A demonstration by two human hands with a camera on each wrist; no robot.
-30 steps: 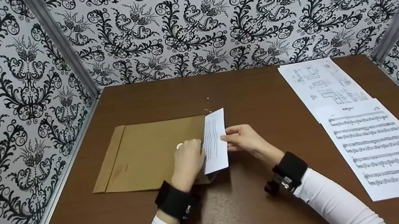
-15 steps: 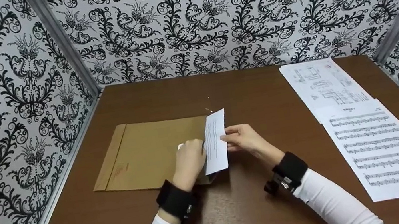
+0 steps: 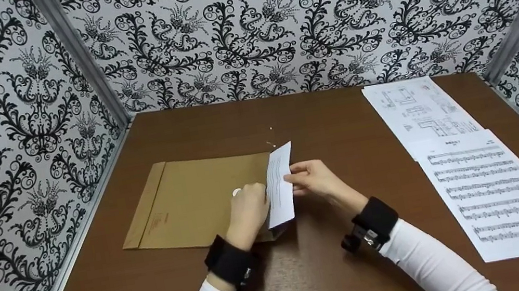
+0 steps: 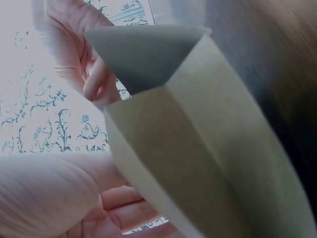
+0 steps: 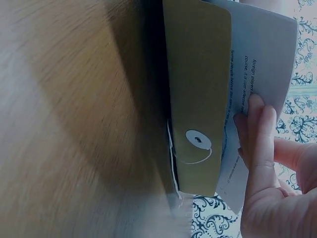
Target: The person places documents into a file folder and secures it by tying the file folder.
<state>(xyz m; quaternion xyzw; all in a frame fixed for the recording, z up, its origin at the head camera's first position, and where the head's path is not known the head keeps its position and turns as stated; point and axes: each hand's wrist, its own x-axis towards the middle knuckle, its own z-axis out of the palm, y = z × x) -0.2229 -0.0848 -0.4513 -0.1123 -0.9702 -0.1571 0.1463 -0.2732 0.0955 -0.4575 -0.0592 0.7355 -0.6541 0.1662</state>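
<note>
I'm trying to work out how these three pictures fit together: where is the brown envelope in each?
Head: the brown envelope lies left of centre on the table, its right end at the left hand.
Left wrist: its folded side fills the middle and lower right.
Right wrist: its panel with a white button stands top centre.
Shared landmark: the right hand, centre-right, upper left and lower right respectively.
</note>
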